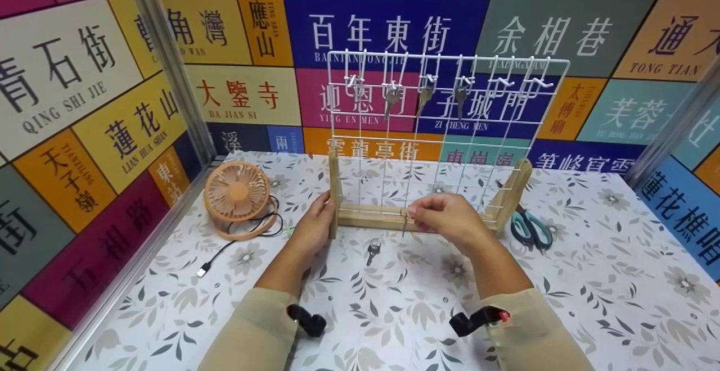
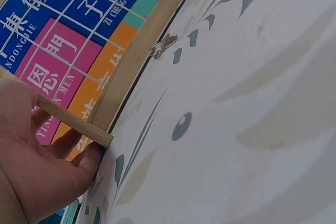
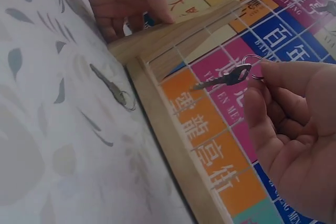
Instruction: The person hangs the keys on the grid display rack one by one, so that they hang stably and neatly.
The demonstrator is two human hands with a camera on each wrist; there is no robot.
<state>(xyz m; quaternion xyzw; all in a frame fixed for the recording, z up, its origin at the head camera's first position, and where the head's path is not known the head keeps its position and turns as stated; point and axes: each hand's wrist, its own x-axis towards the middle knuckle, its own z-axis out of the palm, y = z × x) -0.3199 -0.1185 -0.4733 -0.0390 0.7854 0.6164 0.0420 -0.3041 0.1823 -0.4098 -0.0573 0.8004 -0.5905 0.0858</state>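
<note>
A white wire grid rack (image 1: 388, 177) stands upright in a wooden base with several hooks along its upper part. My left hand (image 1: 314, 226) grips the wooden side piece (image 2: 73, 120) at its left end, fingers around the board. In front of the grid, my right hand (image 1: 450, 219) pinches a small metal ring with a key (image 3: 226, 80) hanging from it. Another key (image 1: 372, 252) with a ring lies on the table before the base. Keys (image 1: 392, 101) hang on several of the left and middle hooks; the two rightmost hooks (image 1: 537, 86) bear none.
An orange fan (image 1: 236, 194) with a black USB cable (image 1: 225, 247) stands left of the rack. Teal-handled scissors (image 1: 531, 229) lie beside its right foot. A floral cloth (image 1: 388, 320) covers the table, and panels with printed signs (image 1: 236, 95) rise behind.
</note>
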